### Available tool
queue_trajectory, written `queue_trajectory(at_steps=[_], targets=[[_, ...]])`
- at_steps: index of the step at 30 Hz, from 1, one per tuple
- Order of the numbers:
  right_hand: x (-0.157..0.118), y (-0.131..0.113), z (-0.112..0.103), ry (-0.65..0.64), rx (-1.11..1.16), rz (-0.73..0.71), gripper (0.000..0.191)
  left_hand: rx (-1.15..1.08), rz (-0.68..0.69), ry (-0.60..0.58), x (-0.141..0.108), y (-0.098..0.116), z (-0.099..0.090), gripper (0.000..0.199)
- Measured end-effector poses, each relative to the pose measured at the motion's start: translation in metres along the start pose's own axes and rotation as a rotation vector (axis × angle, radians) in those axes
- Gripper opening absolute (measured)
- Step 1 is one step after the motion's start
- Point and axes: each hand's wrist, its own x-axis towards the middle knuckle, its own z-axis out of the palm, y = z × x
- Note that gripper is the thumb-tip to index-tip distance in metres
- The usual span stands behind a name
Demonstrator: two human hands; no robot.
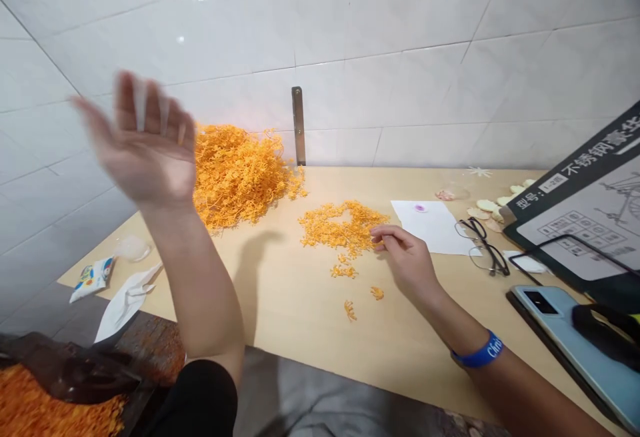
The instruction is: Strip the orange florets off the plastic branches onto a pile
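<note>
My left hand (150, 144) is raised at the upper left with its fingers spread, blurred by motion and holding nothing. Behind it, a large heap of orange plastic pieces (240, 174) rests on the table against the wall. My right hand (405, 257), with a blue wristband on its arm, is at the right edge of a smaller spread of orange pieces (343, 224). Its thumb and fingers are pinched together; what lies between them, if anything, is too small to make out. A few loose orange pieces (350, 310) lie nearer on the table.
White paper (430, 224), glasses (483, 247), a light blue phone (580, 350) and a dark printed box (585, 217) are at the right. Tissue (127, 300) and a small packet (93, 279) lie at the left. Orange bits (45, 404) fill the lower left corner.
</note>
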Motion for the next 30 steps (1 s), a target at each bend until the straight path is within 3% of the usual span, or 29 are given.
queue_trajectory(at_steps=[2,5,8,10,12,15,20,22,27,30], targets=[[0.000,0.003,0.001,-0.011,-0.037,0.027,0.019,0.072,-0.008,-0.011,0.007,-0.027,0.009,0.060],[0.000,0.006,0.001,-0.025,-0.081,0.035,0.020,0.447,-0.123,-0.133,0.014,-0.075,0.025,0.039],[0.000,0.008,0.001,-0.036,-0.113,0.026,0.021,0.788,-0.363,-0.271,0.012,-0.115,0.035,0.049],[0.000,0.009,0.001,-0.041,-0.126,0.025,0.022,0.889,-0.462,-0.287,0.009,-0.130,0.035,0.047],[-0.001,0.009,0.001,-0.044,-0.134,0.020,0.023,0.911,-0.461,-0.250,0.007,-0.135,0.033,0.033],[-0.001,0.007,0.001,-0.051,-0.146,0.004,0.023,0.884,-0.356,-0.138,0.010,-0.128,0.030,0.017],[-0.003,0.005,0.004,-0.072,-0.144,0.010,0.022,0.636,-0.112,0.171,0.022,-0.116,0.030,0.014],[-0.005,0.005,0.005,-0.076,-0.127,0.021,0.022,0.521,-0.028,0.219,0.025,-0.116,0.031,0.013],[-0.008,-0.004,0.010,-0.089,-0.101,0.000,0.022,0.281,0.036,0.078,0.026,-0.115,0.029,0.023],[0.005,-0.030,0.023,-0.218,-0.092,-0.058,0.025,0.170,0.038,-0.036,0.022,-0.109,0.026,0.038]])
